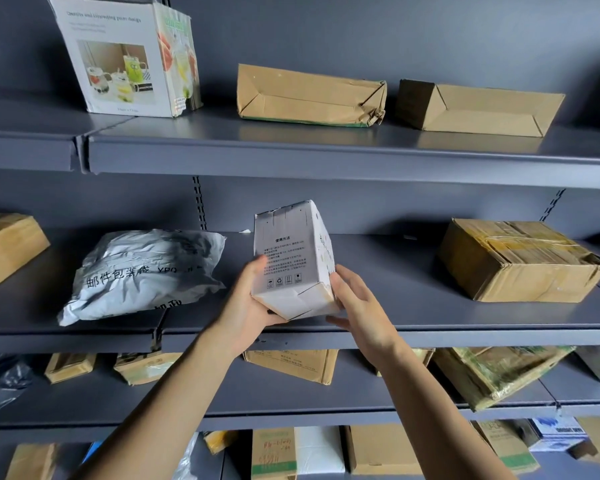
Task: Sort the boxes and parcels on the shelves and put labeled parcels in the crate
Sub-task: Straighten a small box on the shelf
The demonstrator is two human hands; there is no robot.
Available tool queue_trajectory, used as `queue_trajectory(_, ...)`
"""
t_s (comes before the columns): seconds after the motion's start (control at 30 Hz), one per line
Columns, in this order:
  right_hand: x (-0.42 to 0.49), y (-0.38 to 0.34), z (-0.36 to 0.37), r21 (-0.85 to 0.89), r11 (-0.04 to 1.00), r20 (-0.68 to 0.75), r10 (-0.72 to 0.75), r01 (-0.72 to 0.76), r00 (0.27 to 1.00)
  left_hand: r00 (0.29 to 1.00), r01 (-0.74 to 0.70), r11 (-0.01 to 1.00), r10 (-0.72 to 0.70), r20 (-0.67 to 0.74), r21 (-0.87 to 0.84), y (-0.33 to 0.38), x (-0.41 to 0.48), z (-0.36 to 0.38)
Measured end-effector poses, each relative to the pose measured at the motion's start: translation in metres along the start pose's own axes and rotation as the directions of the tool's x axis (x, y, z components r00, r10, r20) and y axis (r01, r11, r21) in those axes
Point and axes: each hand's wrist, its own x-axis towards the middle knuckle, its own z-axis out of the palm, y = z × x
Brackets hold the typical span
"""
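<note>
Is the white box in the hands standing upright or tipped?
Tipped. The white box shows its bottom flaps to the camera, top leaning back, held between the left hand and right hand.

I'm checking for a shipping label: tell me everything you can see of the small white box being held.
The small white printed cardboard box is tilted, held in front of the grey shelf. Its facing side carries black Chinese text and a row of symbols; no shipping label shows. The left hand holds its lower left, the right hand its lower right.
</note>
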Motion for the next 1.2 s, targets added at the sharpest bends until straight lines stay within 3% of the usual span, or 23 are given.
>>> queue_trajectory(0.2, 0.000, -0.005, 0.001, 0.172, 0.985, 0.006, 0.008, -0.009, 1.000, 0.997, 0.054, 0.991, -0.061, -0.053, -0.125, -0.010, 0.009, -0.005)
queue_trajectory(0.4, 0.001, -0.003, -0.007, 0.144, 0.990, 0.043, -0.019, 0.012, 0.999, 0.969, -0.049, 0.992, 0.076, -0.234, 0.119, -0.012, 0.020, -0.011)
queue_trajectory(0.53, 0.001, -0.002, -0.006, 0.161, 0.987, 0.043, -0.001, -0.006, 0.999, 0.965, -0.003, 0.956, 0.079, -0.250, 0.292, -0.002, 0.016, -0.002)
queue_trajectory(0.8, 0.012, -0.018, -0.006, -0.106, 0.987, -0.139, 0.105, -0.121, 0.985, 0.960, 0.209, 0.892, -0.110, -0.257, 0.402, 0.019, 0.016, 0.000)
queue_trajectory(0.97, 0.014, -0.027, -0.008, -0.136, 0.988, -0.140, 0.054, -0.073, 0.989, 0.983, 0.161, 0.910, -0.114, -0.142, 0.381, 0.030, 0.017, -0.003)
queue_trajectory(1.1, 0.014, -0.024, -0.014, -0.097, 0.995, -0.020, 0.017, -0.019, 1.000, 1.000, 0.021, 0.924, -0.025, 0.006, 0.382, 0.028, 0.015, -0.013)
queue_trajectory(1.2, 0.016, -0.020, -0.016, -0.059, 0.998, -0.022, 0.007, -0.008, 1.000, 0.999, -0.049, 0.908, 0.042, 0.025, 0.416, 0.025, 0.015, -0.018)
